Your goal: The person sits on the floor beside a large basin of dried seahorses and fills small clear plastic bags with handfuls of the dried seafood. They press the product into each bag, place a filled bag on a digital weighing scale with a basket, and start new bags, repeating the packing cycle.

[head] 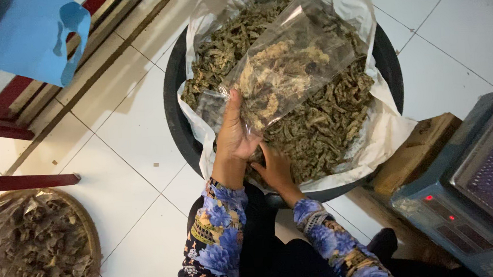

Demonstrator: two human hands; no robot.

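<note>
A black round basin (171, 109) lined with white paper (391, 129) holds a heap of dried brownish-green strips (325, 116). My left hand (236, 134) holds up a clear plastic bag (293, 61) partly filled with the strips, thumb on the bag's near edge. My right hand (274, 168) sits lower, just under the left, with its fingers in the strips at the basin's near rim. Both arms wear blue floral sleeves.
A digital scale (472, 193) stands at the right on a wooden block (415, 154). A round woven tray (33, 248) with bagged dried strips lies at the lower left. A blue plastic stool (29, 37) and red bars are at the upper left, on white floor tiles.
</note>
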